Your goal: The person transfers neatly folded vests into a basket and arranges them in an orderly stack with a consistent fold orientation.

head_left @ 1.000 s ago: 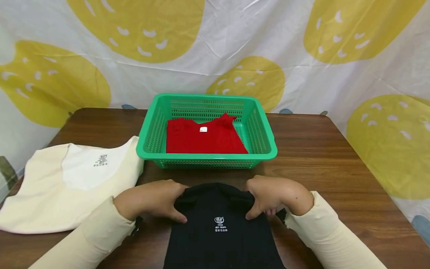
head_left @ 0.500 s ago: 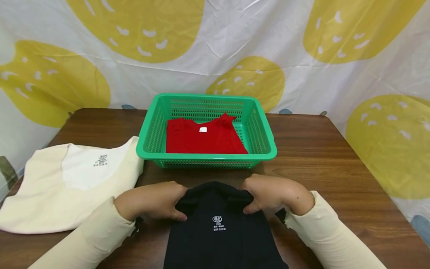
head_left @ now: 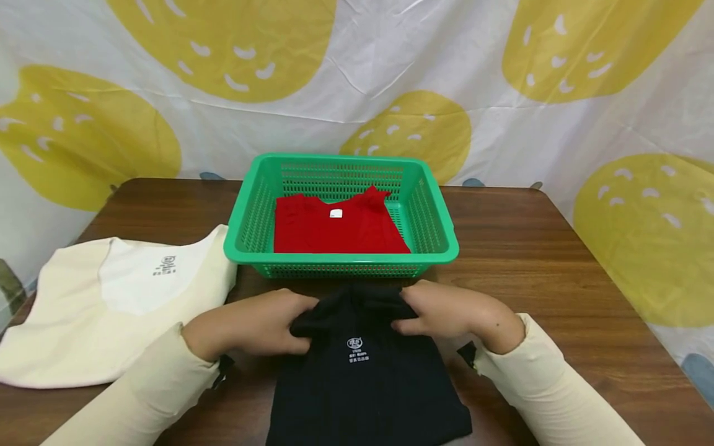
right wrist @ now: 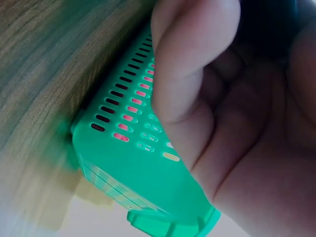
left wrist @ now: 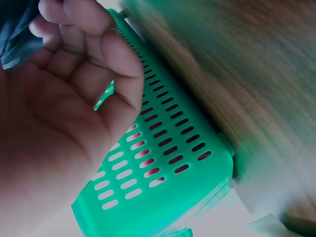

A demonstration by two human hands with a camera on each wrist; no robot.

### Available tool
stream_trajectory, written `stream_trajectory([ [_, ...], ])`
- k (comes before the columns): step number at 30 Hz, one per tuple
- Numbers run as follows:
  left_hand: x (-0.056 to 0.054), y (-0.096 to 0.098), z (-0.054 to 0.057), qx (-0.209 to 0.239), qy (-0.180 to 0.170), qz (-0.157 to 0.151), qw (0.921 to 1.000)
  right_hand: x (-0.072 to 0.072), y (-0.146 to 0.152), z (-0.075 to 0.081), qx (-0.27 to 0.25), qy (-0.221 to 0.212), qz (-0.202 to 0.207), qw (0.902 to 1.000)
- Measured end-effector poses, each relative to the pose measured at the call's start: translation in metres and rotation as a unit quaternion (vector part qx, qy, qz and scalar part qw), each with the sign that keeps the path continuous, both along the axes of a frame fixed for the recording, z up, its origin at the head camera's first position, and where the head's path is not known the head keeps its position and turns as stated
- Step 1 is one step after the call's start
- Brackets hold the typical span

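A black garment (head_left: pixel 362 396), probably a shirt, with a small white print near its collar, hangs down toward the front edge of the head view. My left hand (head_left: pixel 262 322) pinches its upper left corner between thumb and fingers. On the other side, my right hand (head_left: pixel 454 316) grips the upper right corner the same way. Both wrist views show curled fingers close to the basket's slotted wall; dark cloth shows only at their edges. Just beyond the hands stands a green plastic basket (head_left: pixel 340 257) with a folded red garment (head_left: pixel 340 232) in it, a white label at its neck.
A cream garment (head_left: pixel 61 316) with a white inner panel lies spread at the left, its edge against the basket. Brown wooden table (head_left: pixel 530 266) surface extends to the right. Behind it hangs a white cloth (head_left: pixel 234 142) with yellow shapes.
Both hands have moved slightly forward, toward the basket, carrying the black garment; its lower right corner now shows. The basket, red garment and cream garment stay in place.
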State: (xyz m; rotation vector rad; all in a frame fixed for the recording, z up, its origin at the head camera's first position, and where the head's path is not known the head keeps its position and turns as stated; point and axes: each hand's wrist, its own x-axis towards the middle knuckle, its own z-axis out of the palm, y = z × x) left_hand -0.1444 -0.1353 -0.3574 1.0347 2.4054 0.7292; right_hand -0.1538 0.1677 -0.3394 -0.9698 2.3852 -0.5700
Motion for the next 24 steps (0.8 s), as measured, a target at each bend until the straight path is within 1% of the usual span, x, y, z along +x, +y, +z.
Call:
stream_trajectory([
  [2,0.0,0.0,0.0,0.009,-0.001,0.001,1.0,0.0,0.0,0.0,-0.009,0.005,0.001,0.9999],
  [5,0.001,-0.001,0.001,0.022,0.003,0.006,0.9997,-0.001,0.001,0.0,-0.023,0.023,0.001,0.9995],
  [8,0.001,-0.001,0.002,0.033,0.005,0.012,0.9994,0.001,0.003,0.002,-0.044,0.033,-0.007,0.9985],
  [13,0.0,-0.002,0.005,0.048,0.017,0.018,0.9985,0.004,0.007,0.008,-0.069,0.021,-0.029,0.997],
  [16,-0.001,-0.004,0.006,0.057,0.03,0.019,0.9977,0.003,0.008,0.011,-0.062,0.019,-0.034,0.9973],
  [19,-0.002,-0.007,0.007,0.062,0.042,0.022,0.9969,0.002,0.009,0.013,-0.052,0.007,-0.037,0.9979],
  [24,-0.002,-0.008,0.009,0.061,0.051,0.025,0.9965,0.001,0.01,0.014,-0.052,-0.013,-0.037,0.9979],
])
